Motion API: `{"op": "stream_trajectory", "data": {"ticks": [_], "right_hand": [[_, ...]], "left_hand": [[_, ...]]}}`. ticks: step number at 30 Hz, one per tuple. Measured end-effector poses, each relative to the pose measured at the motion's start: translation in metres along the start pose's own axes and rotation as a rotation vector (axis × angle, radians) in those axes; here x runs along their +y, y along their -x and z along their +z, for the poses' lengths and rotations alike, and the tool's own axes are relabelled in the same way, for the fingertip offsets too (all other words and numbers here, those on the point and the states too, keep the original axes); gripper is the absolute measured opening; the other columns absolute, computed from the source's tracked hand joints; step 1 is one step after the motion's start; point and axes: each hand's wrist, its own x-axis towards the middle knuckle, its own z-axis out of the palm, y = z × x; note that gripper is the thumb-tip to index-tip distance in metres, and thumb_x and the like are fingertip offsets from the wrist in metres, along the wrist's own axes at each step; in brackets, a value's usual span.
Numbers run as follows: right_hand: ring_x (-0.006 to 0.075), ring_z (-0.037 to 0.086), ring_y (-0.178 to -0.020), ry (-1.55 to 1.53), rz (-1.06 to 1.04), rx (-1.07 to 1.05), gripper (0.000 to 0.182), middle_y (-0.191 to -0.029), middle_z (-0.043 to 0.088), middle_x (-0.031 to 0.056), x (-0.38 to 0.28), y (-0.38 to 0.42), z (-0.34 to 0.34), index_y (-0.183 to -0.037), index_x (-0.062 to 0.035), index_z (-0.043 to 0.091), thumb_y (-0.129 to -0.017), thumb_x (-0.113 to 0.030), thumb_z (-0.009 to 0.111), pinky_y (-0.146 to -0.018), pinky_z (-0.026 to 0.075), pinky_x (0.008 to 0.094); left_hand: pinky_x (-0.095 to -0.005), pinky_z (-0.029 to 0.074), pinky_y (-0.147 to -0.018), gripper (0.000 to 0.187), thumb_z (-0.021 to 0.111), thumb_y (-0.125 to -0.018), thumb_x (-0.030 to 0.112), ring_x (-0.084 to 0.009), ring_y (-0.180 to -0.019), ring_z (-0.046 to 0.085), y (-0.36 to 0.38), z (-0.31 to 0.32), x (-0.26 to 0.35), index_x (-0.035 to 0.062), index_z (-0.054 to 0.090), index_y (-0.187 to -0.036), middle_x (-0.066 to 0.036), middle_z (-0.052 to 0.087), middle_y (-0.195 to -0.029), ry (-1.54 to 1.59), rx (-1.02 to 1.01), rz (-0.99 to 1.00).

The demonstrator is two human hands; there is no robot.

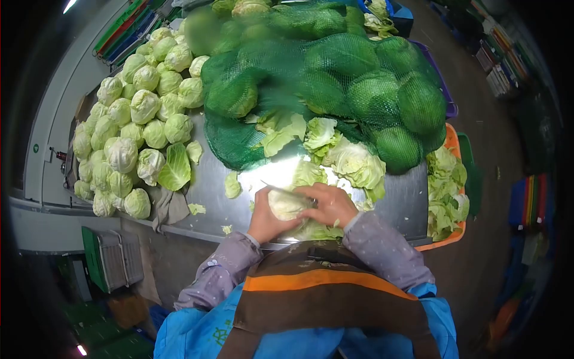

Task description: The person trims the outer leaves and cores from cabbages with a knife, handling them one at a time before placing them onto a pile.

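A pale, trimmed cabbage rests at the front edge of the metal table, between my hands. My left hand is wrapped round its left side. In my right hand is a knife, its thin blade pointing left across the top of the cabbage; the handle is hidden by my fingers. My right thumb lies against the cabbage. Loose outer leaves lie just beyond my hands, and another leaf sits under my right wrist.
Many trimmed cabbages are piled at the left. Green mesh sacks of cabbages stand at the back. An orange crate with leaves is at the right. A grey cloth hangs over the front edge of the metal table.
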Motion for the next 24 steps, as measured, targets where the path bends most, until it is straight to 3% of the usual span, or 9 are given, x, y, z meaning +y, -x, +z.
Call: {"op": "stream_trajectory", "data": {"ticks": [4, 6, 11, 13, 14, 16, 19, 21, 24], "right_hand": [[0.0304, 0.062, -0.062, -0.145, 0.189, -0.028, 0.026, -0.069, 0.063, 0.0161, 0.055, -0.006, 0.002, -0.094, -0.007, 0.066, -0.072, -0.021, 0.072, -0.062, 0.05, 0.0382], [0.0307, 0.063, -0.065, -0.014, 0.488, 0.137, 0.021, -0.071, 0.063, 0.0163, 0.067, -0.012, -0.001, -0.09, -0.0054, 0.065, -0.073, -0.017, 0.069, -0.063, 0.05, 0.0401], [0.0326, 0.064, -0.083, 0.176, 0.441, 0.134, 0.028, -0.09, 0.066, 0.017, 0.02, -0.013, -0.012, -0.096, -0.0048, 0.064, -0.072, -0.019, 0.07, -0.072, 0.05, 0.0393], [0.0308, 0.063, -0.089, -0.181, 0.018, 0.225, 0.036, -0.098, 0.065, 0.0159, -0.001, -0.016, -0.01, -0.106, -0.009, 0.064, -0.073, -0.021, 0.07, -0.076, 0.049, 0.0371], [0.0308, 0.063, -0.089, -0.185, 0.025, 0.226, 0.036, -0.098, 0.065, 0.0159, -0.002, -0.015, -0.004, -0.106, -0.009, 0.064, -0.073, -0.021, 0.07, -0.076, 0.049, 0.0371], [0.0271, 0.063, -0.088, -0.325, 0.447, -0.302, 0.037, -0.097, 0.066, 0.0139, 0.007, -0.016, 0.007, -0.11, -0.0124, 0.065, -0.074, -0.023, 0.068, -0.077, 0.049, 0.0346], [0.0247, 0.063, -0.083, -0.3, 0.763, -0.162, 0.035, -0.092, 0.067, 0.0135, 0.065, 0.003, 0.038, -0.106, -0.0125, 0.067, -0.075, -0.029, 0.067, -0.075, 0.049, 0.0336], [0.0255, 0.064, -0.078, -0.189, 0.607, -0.185, 0.036, -0.085, 0.067, 0.0146, 0.064, 0.013, 0.022, -0.103, -0.0121, 0.068, -0.075, -0.034, 0.069, -0.073, 0.05, 0.0336], [0.0174, 0.058, -0.067, -0.118, 0.548, -0.141, 0.044, -0.083, 0.068, 0.0114, 0.027, 0.006, -0.01, -0.108, -0.011, 0.066, -0.069, -0.029, 0.077, -0.066, 0.048, 0.0307]], "left_hand": [[-0.037, 0.037, -0.098, 0.094, 0.087, -0.055, 0.031, -0.0303, -0.113, 0.043, -0.005, 0.001, -0.023, -0.0039, 0.034, -0.123, -0.02, 0.041, -0.117, 0.113, 0.0, -0.034], [-0.0368, 0.037, -0.099, 0.094, 0.086, -0.055, 0.031, -0.0299, -0.114, 0.043, -0.009, -0.004, -0.018, -0.0042, 0.033, -0.124, -0.02, 0.04, -0.119, 0.104, -0.077, -0.037], [-0.0362, 0.038, -0.098, 0.094, 0.086, -0.056, 0.025, -0.0279, -0.114, 0.045, -0.003, -0.003, -0.015, -0.0023, 0.032, -0.127, -0.019, 0.042, -0.119, 0.095, -0.067, -0.046], [-0.0358, 0.04, -0.098, 0.095, 0.086, -0.056, 0.021, -0.0259, -0.114, 0.046, 0.001, -0.001, -0.019, -0.0007, 0.03, -0.129, -0.018, 0.044, -0.119, 0.093, -0.06, -0.032], [-0.0364, 0.039, -0.099, 0.093, 0.086, -0.056, 0.022, -0.0269, -0.115, 0.045, 0.004, -0.003, -0.021, -0.0002, 0.032, -0.128, -0.018, 0.042, -0.12, 0.122, -0.078, -0.006], [-0.0369, 0.037, -0.1, 0.091, 0.086, -0.055, 0.022, -0.028, -0.116, 0.043, 0.005, -0.011, -0.023, 0.0002, 0.034, -0.126, -0.017, 0.041, -0.122, 0.14, -0.097, 0.032], [-0.0377, 0.038, -0.101, 0.086, 0.083, -0.061, 0.015, -0.0269, -0.121, 0.042, 0.01, -0.022, -0.03, 0.004, 0.033, -0.13, -0.015, 0.04, -0.129, 0.538, -0.158, -0.177], [-0.0398, 0.038, -0.104, 0.083, 0.078, -0.066, 0.009, -0.0268, -0.123, 0.042, 0.023, -0.018, -0.043, 0.0072, 0.031, -0.134, -0.012, 0.042, -0.131, 1.237, -0.056, -0.347], [-0.0431, 0.036, -0.106, 0.089, 0.078, -0.067, 0.015, -0.0283, -0.127, 0.041, 0.034, -0.041, -0.034, 0.0062, 0.026, -0.139, -0.012, 0.041, -0.136, 1.381, -0.15, -0.364]]}}
